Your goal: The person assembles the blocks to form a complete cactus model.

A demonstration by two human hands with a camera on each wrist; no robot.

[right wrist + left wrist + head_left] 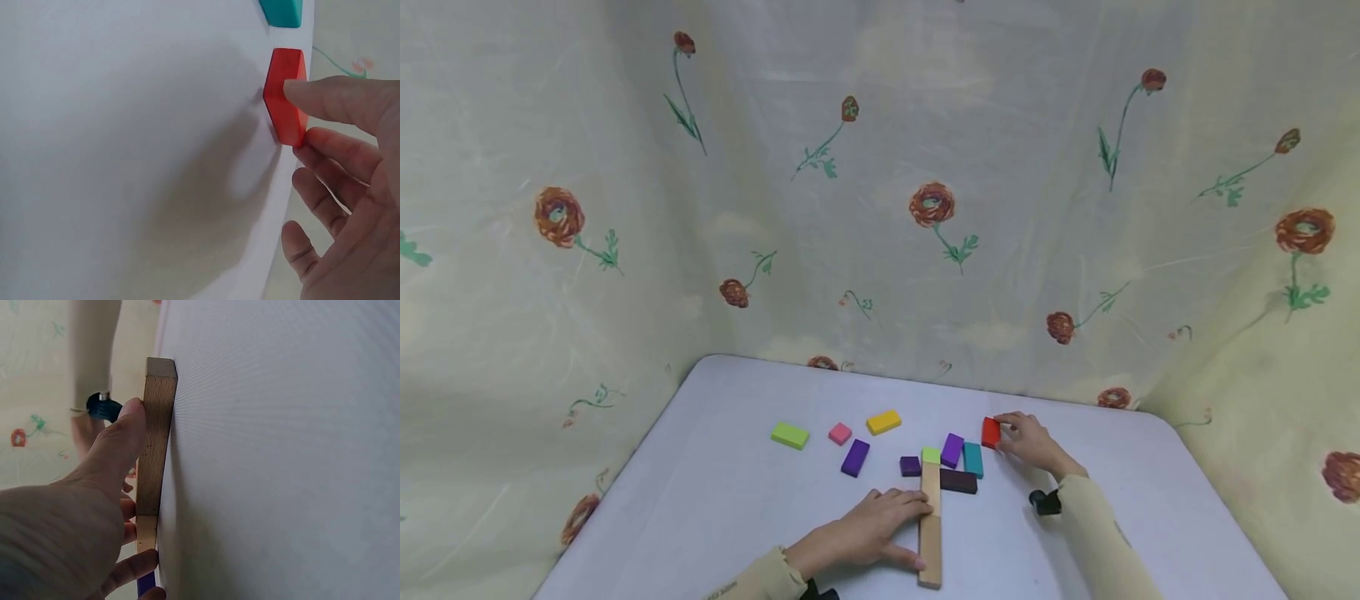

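Note:
My right hand (1032, 443) pinches a red block (287, 97) at the right of the group, with the thumb on one face and the index finger at its end. The other right fingers are loosely bent. My left hand (876, 529) lies along the left side of two plain wooden blocks (930, 542) set end to end. Its thumb and fingertips touch them without curling round. A light green block (931, 455) sits at their far end. Beside that end are a dark brown block (958, 481), a teal block (973, 460) and a purple block (952, 450).
On the white table (722, 483), a small dark purple block (910, 466) lies left of the green end. Farther left are a longer purple block (855, 458), a yellow block (883, 422), a pink block (840, 433) and a lime block (790, 435). Flowered cloth (880, 208) hangs behind.

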